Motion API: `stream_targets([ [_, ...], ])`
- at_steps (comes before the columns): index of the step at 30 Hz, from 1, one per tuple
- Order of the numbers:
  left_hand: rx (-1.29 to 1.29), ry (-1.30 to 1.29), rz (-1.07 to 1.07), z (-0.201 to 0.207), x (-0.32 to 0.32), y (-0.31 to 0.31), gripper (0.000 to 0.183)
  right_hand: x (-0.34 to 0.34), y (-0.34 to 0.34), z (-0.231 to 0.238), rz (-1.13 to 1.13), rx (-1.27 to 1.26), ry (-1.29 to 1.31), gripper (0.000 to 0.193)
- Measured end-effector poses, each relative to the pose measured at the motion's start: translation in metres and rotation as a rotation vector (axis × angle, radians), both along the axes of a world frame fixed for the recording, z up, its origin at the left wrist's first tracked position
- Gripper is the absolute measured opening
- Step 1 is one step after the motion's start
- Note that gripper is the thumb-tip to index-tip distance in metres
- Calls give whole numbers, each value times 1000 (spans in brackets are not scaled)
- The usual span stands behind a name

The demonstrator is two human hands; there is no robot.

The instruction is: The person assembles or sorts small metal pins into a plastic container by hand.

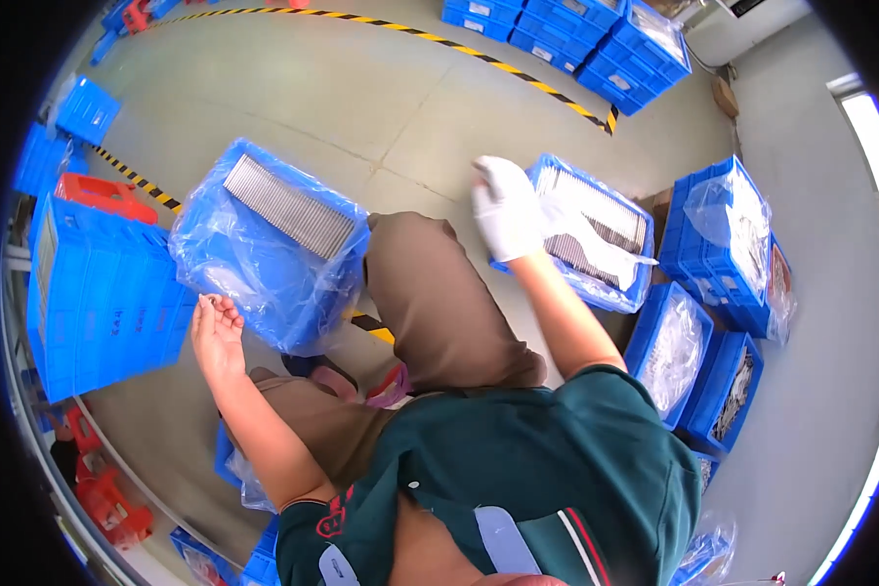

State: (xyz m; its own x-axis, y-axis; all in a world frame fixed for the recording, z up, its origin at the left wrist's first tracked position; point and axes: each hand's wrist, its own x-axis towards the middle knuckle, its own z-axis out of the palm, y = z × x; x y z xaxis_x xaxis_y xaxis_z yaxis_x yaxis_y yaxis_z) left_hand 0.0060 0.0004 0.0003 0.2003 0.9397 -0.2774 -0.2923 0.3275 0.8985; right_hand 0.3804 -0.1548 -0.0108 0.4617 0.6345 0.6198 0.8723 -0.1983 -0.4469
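My left hand is bare, palm up, with its fingers curled and thumb and forefinger together. Something tiny may sit at the fingertips, too small to name. It is beside a blue crate lined with clear plastic film, holding a row of thin grey ridged parts. My right hand wears a white glove, fingers bent together and what they hold, if anything, hidden. It hovers at the left edge of another blue crate, where rows of thin ridged parts lie partly under a white sheet.
At left stands a tall stack of blue crates with a red container behind it. Stacked blue crates line the grey wall at right; more crates stand far off behind black-and-yellow floor tape.
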Motion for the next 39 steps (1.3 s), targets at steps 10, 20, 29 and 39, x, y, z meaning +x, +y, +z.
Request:
stream_targets([
  [10,-93,117,-47,-20,25,2,22,180,-191,-230,-581,-999,261,29],
  [20,-140,239,57,-26,7,-2,19,181,-131,-192,-251,-1349,-67,24],
  [29,-153,306,56,-33,21,0,21,162,-70,-163,57,-903,-357,13],
  [39,-110,306,35,-24,28,-2,22,167,-60,-141,252,-1060,-453,12],
])
